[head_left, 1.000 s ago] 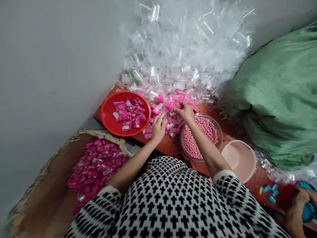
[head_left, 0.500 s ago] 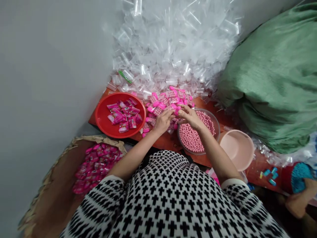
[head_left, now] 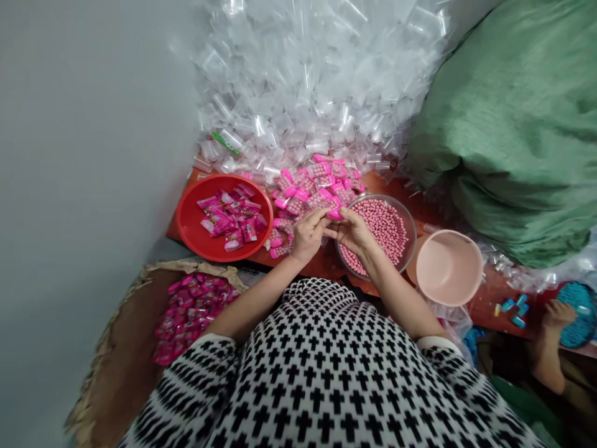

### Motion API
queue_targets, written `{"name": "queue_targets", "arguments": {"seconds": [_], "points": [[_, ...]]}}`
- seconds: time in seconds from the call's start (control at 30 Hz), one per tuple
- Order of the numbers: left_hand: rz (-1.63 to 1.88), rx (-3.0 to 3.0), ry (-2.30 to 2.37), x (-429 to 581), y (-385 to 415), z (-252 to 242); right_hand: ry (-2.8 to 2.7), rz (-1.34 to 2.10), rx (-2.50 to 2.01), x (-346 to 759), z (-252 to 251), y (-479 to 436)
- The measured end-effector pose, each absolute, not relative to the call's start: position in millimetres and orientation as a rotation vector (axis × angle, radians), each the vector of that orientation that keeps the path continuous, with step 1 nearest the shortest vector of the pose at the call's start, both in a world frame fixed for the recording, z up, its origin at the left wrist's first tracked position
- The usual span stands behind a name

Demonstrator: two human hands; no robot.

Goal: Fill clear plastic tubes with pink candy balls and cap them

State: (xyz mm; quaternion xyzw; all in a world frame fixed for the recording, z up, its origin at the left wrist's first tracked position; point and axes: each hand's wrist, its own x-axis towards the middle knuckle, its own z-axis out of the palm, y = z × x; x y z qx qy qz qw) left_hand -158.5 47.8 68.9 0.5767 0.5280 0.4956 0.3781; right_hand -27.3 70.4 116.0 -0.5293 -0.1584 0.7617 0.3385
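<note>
My left hand (head_left: 308, 236) and my right hand (head_left: 355, 233) meet over the front of the work surface, fingers closed together. Between their fingertips shows a bright pink cap (head_left: 334, 214); whatever lies below it is hidden by the fingers. Just beyond is a heap of small clear containers (head_left: 298, 204) with pink caps, filled with pink balls. Partly under my right hand and wrist stands a clear round bowl of loose pink balls (head_left: 382, 227).
A red basin (head_left: 186, 239) with pink packets is at left, above a carton (head_left: 112, 348) of more packets. Clear plastic tubes (head_left: 298, 93) pile up behind. At right are an empty pale pink tub (head_left: 450, 270), a green sack (head_left: 517, 137) and another person's hand (head_left: 557, 314) at blue beads (head_left: 578, 311).
My hands have drawn slightly nearer to me and closed together around the pink-capped piece. My right fingers, spread before, are now curled in. The other person's hand has moved onto the blue beads.
</note>
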Motion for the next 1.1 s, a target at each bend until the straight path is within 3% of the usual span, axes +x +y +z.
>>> {"name": "queue_targets", "arguments": {"seconds": [0.23, 0.53, 1.1], "points": [[1.197, 1.424, 1.385, -150.8, 46.7, 70.3, -0.382, 1.730, -1.499, -45.0, 111.1, 63.9], [1.144, 1.112, 1.369, -153.5, 48.9, 55.6, -0.335, 2.292, -1.399, -13.8, 106.3, 83.5], [1.011, 1.354, 1.345, -188.8, 78.3, 35.4, -0.035, 2.050, -1.231, -55.7, 87.6, 89.7]]}}
